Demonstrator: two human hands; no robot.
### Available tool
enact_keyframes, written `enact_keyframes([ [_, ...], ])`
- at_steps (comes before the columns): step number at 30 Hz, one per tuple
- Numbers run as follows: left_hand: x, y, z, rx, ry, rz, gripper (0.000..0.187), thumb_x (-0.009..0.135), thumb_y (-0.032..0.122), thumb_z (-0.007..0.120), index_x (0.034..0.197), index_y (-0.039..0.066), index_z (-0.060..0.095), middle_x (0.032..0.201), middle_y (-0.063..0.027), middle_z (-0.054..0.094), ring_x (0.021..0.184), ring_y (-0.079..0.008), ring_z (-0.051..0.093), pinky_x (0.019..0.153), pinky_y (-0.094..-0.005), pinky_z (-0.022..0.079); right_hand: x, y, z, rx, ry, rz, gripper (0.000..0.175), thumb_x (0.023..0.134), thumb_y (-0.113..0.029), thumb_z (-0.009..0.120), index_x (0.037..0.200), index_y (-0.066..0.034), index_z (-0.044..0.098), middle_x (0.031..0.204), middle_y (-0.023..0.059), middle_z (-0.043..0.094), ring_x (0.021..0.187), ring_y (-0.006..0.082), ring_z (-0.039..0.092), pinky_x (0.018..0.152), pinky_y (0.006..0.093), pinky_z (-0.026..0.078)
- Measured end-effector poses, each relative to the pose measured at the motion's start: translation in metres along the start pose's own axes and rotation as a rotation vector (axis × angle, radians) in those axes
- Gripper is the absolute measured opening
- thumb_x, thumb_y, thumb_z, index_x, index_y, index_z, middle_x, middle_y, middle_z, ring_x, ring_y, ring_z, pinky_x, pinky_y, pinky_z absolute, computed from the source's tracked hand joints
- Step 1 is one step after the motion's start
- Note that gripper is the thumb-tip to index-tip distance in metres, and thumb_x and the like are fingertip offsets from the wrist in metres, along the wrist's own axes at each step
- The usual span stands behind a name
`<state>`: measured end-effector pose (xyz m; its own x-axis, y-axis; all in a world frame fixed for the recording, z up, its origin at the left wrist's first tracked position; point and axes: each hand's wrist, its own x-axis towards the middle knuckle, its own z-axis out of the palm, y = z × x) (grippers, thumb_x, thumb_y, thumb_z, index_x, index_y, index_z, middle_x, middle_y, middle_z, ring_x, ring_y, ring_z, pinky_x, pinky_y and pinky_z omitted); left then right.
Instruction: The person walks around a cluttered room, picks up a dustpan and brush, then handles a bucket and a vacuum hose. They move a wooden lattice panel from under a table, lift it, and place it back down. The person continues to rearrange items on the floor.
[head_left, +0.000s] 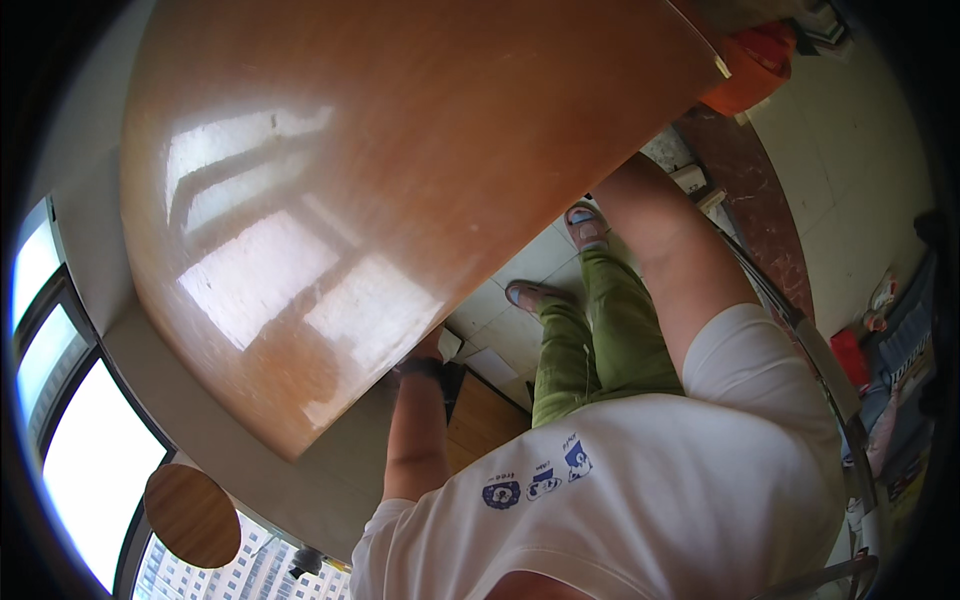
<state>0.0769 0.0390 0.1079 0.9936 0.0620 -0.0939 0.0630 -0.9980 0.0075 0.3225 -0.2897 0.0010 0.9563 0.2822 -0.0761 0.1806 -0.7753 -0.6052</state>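
Observation:
A glossy brown wooden tabletop (465, 112) fills the upper left and centre, with window light reflected on it. My left forearm wears a dark wristband (420, 366) and reaches to the table's near edge. Only a small part of my left hand (430, 343) shows there; its fingers are hidden. Beside it is a small white object (449, 345), too unclear to name. My right arm extends beneath the table edge farther right, and my right hand is out of view under the tabletop. Between the arms are my green-trousered legs and slippers (585, 221) on the tiled floor.
A wooden panel (484, 420) and a pale flat sheet (491, 366) lie below the table edge. An orange-red bag (750, 67) stands beyond the far corner. White box-like things (688, 178) sit right of my right arm. A round wooden object (192, 516) is near the windows.

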Motion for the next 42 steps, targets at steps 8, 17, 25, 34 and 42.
enact_keyframes([
  [8,-0.002,0.050,-0.033,-0.234,-0.692,-0.435,0.076,0.068,0.045,0.076,0.131,0.012,0.052,0.128,-0.0190,0.053,0.122,-0.0376,0.047,0.103,-0.0505,0.037,-0.007,-0.001,0.000,-0.090,-0.101,-0.017,0.037,0.095,-0.028,0.044,0.132,-0.0232,0.047,0.134,0.0141,0.049,0.120,0.0325,0.048,0.098,0.0515,0.038],
  [17,-0.048,0.062,-0.005,-0.062,-0.163,-0.006,0.078,0.062,0.021,0.075,0.135,0.020,0.047,0.132,-0.0170,0.041,0.125,-0.0386,0.039,0.108,-0.0551,0.031,-0.031,-0.003,0.004,-0.206,-0.228,-0.094,0.041,0.097,-0.027,0.039,0.138,-0.0300,0.042,0.142,0.0116,0.043,0.128,0.0310,0.043,0.103,0.0518,0.035],
  [25,-0.064,0.068,0.001,-0.147,-0.120,-0.012,0.061,0.062,0.018,0.075,0.120,0.019,0.057,0.135,-0.0177,0.039,0.127,-0.0433,0.037,0.101,-0.0560,0.039,-0.051,-0.032,0.037,-0.508,-0.402,-0.240,0.046,0.099,-0.026,0.035,0.144,-0.0361,0.038,0.149,0.0093,0.038,0.135,0.0297,0.038,0.107,0.0521,0.031],
  [34,-0.077,0.055,0.004,-0.189,-0.031,0.035,0.059,0.057,0.015,0.078,0.113,0.017,0.060,0.130,-0.0152,0.045,0.121,-0.0422,0.041,0.100,-0.0539,0.040,-0.082,-0.063,-0.024,-0.536,-0.800,-0.289,0.052,0.093,-0.012,0.048,0.142,-0.0274,0.044,0.129,0.0120,0.057,0.115,0.0295,0.057,0.095,0.0437,0.047],
  [42,-0.064,0.057,0.004,-0.184,0.083,0.179,0.053,0.057,0.013,0.077,0.107,0.015,0.062,0.127,-0.0154,0.047,0.118,-0.0421,0.044,0.098,-0.0494,0.044,-0.104,-0.055,-0.072,-0.403,-0.790,-0.315,0.073,0.075,-0.007,0.064,0.144,-0.0194,0.043,0.117,0.0192,0.062,0.104,0.0350,0.060,0.087,0.0426,0.050],
])
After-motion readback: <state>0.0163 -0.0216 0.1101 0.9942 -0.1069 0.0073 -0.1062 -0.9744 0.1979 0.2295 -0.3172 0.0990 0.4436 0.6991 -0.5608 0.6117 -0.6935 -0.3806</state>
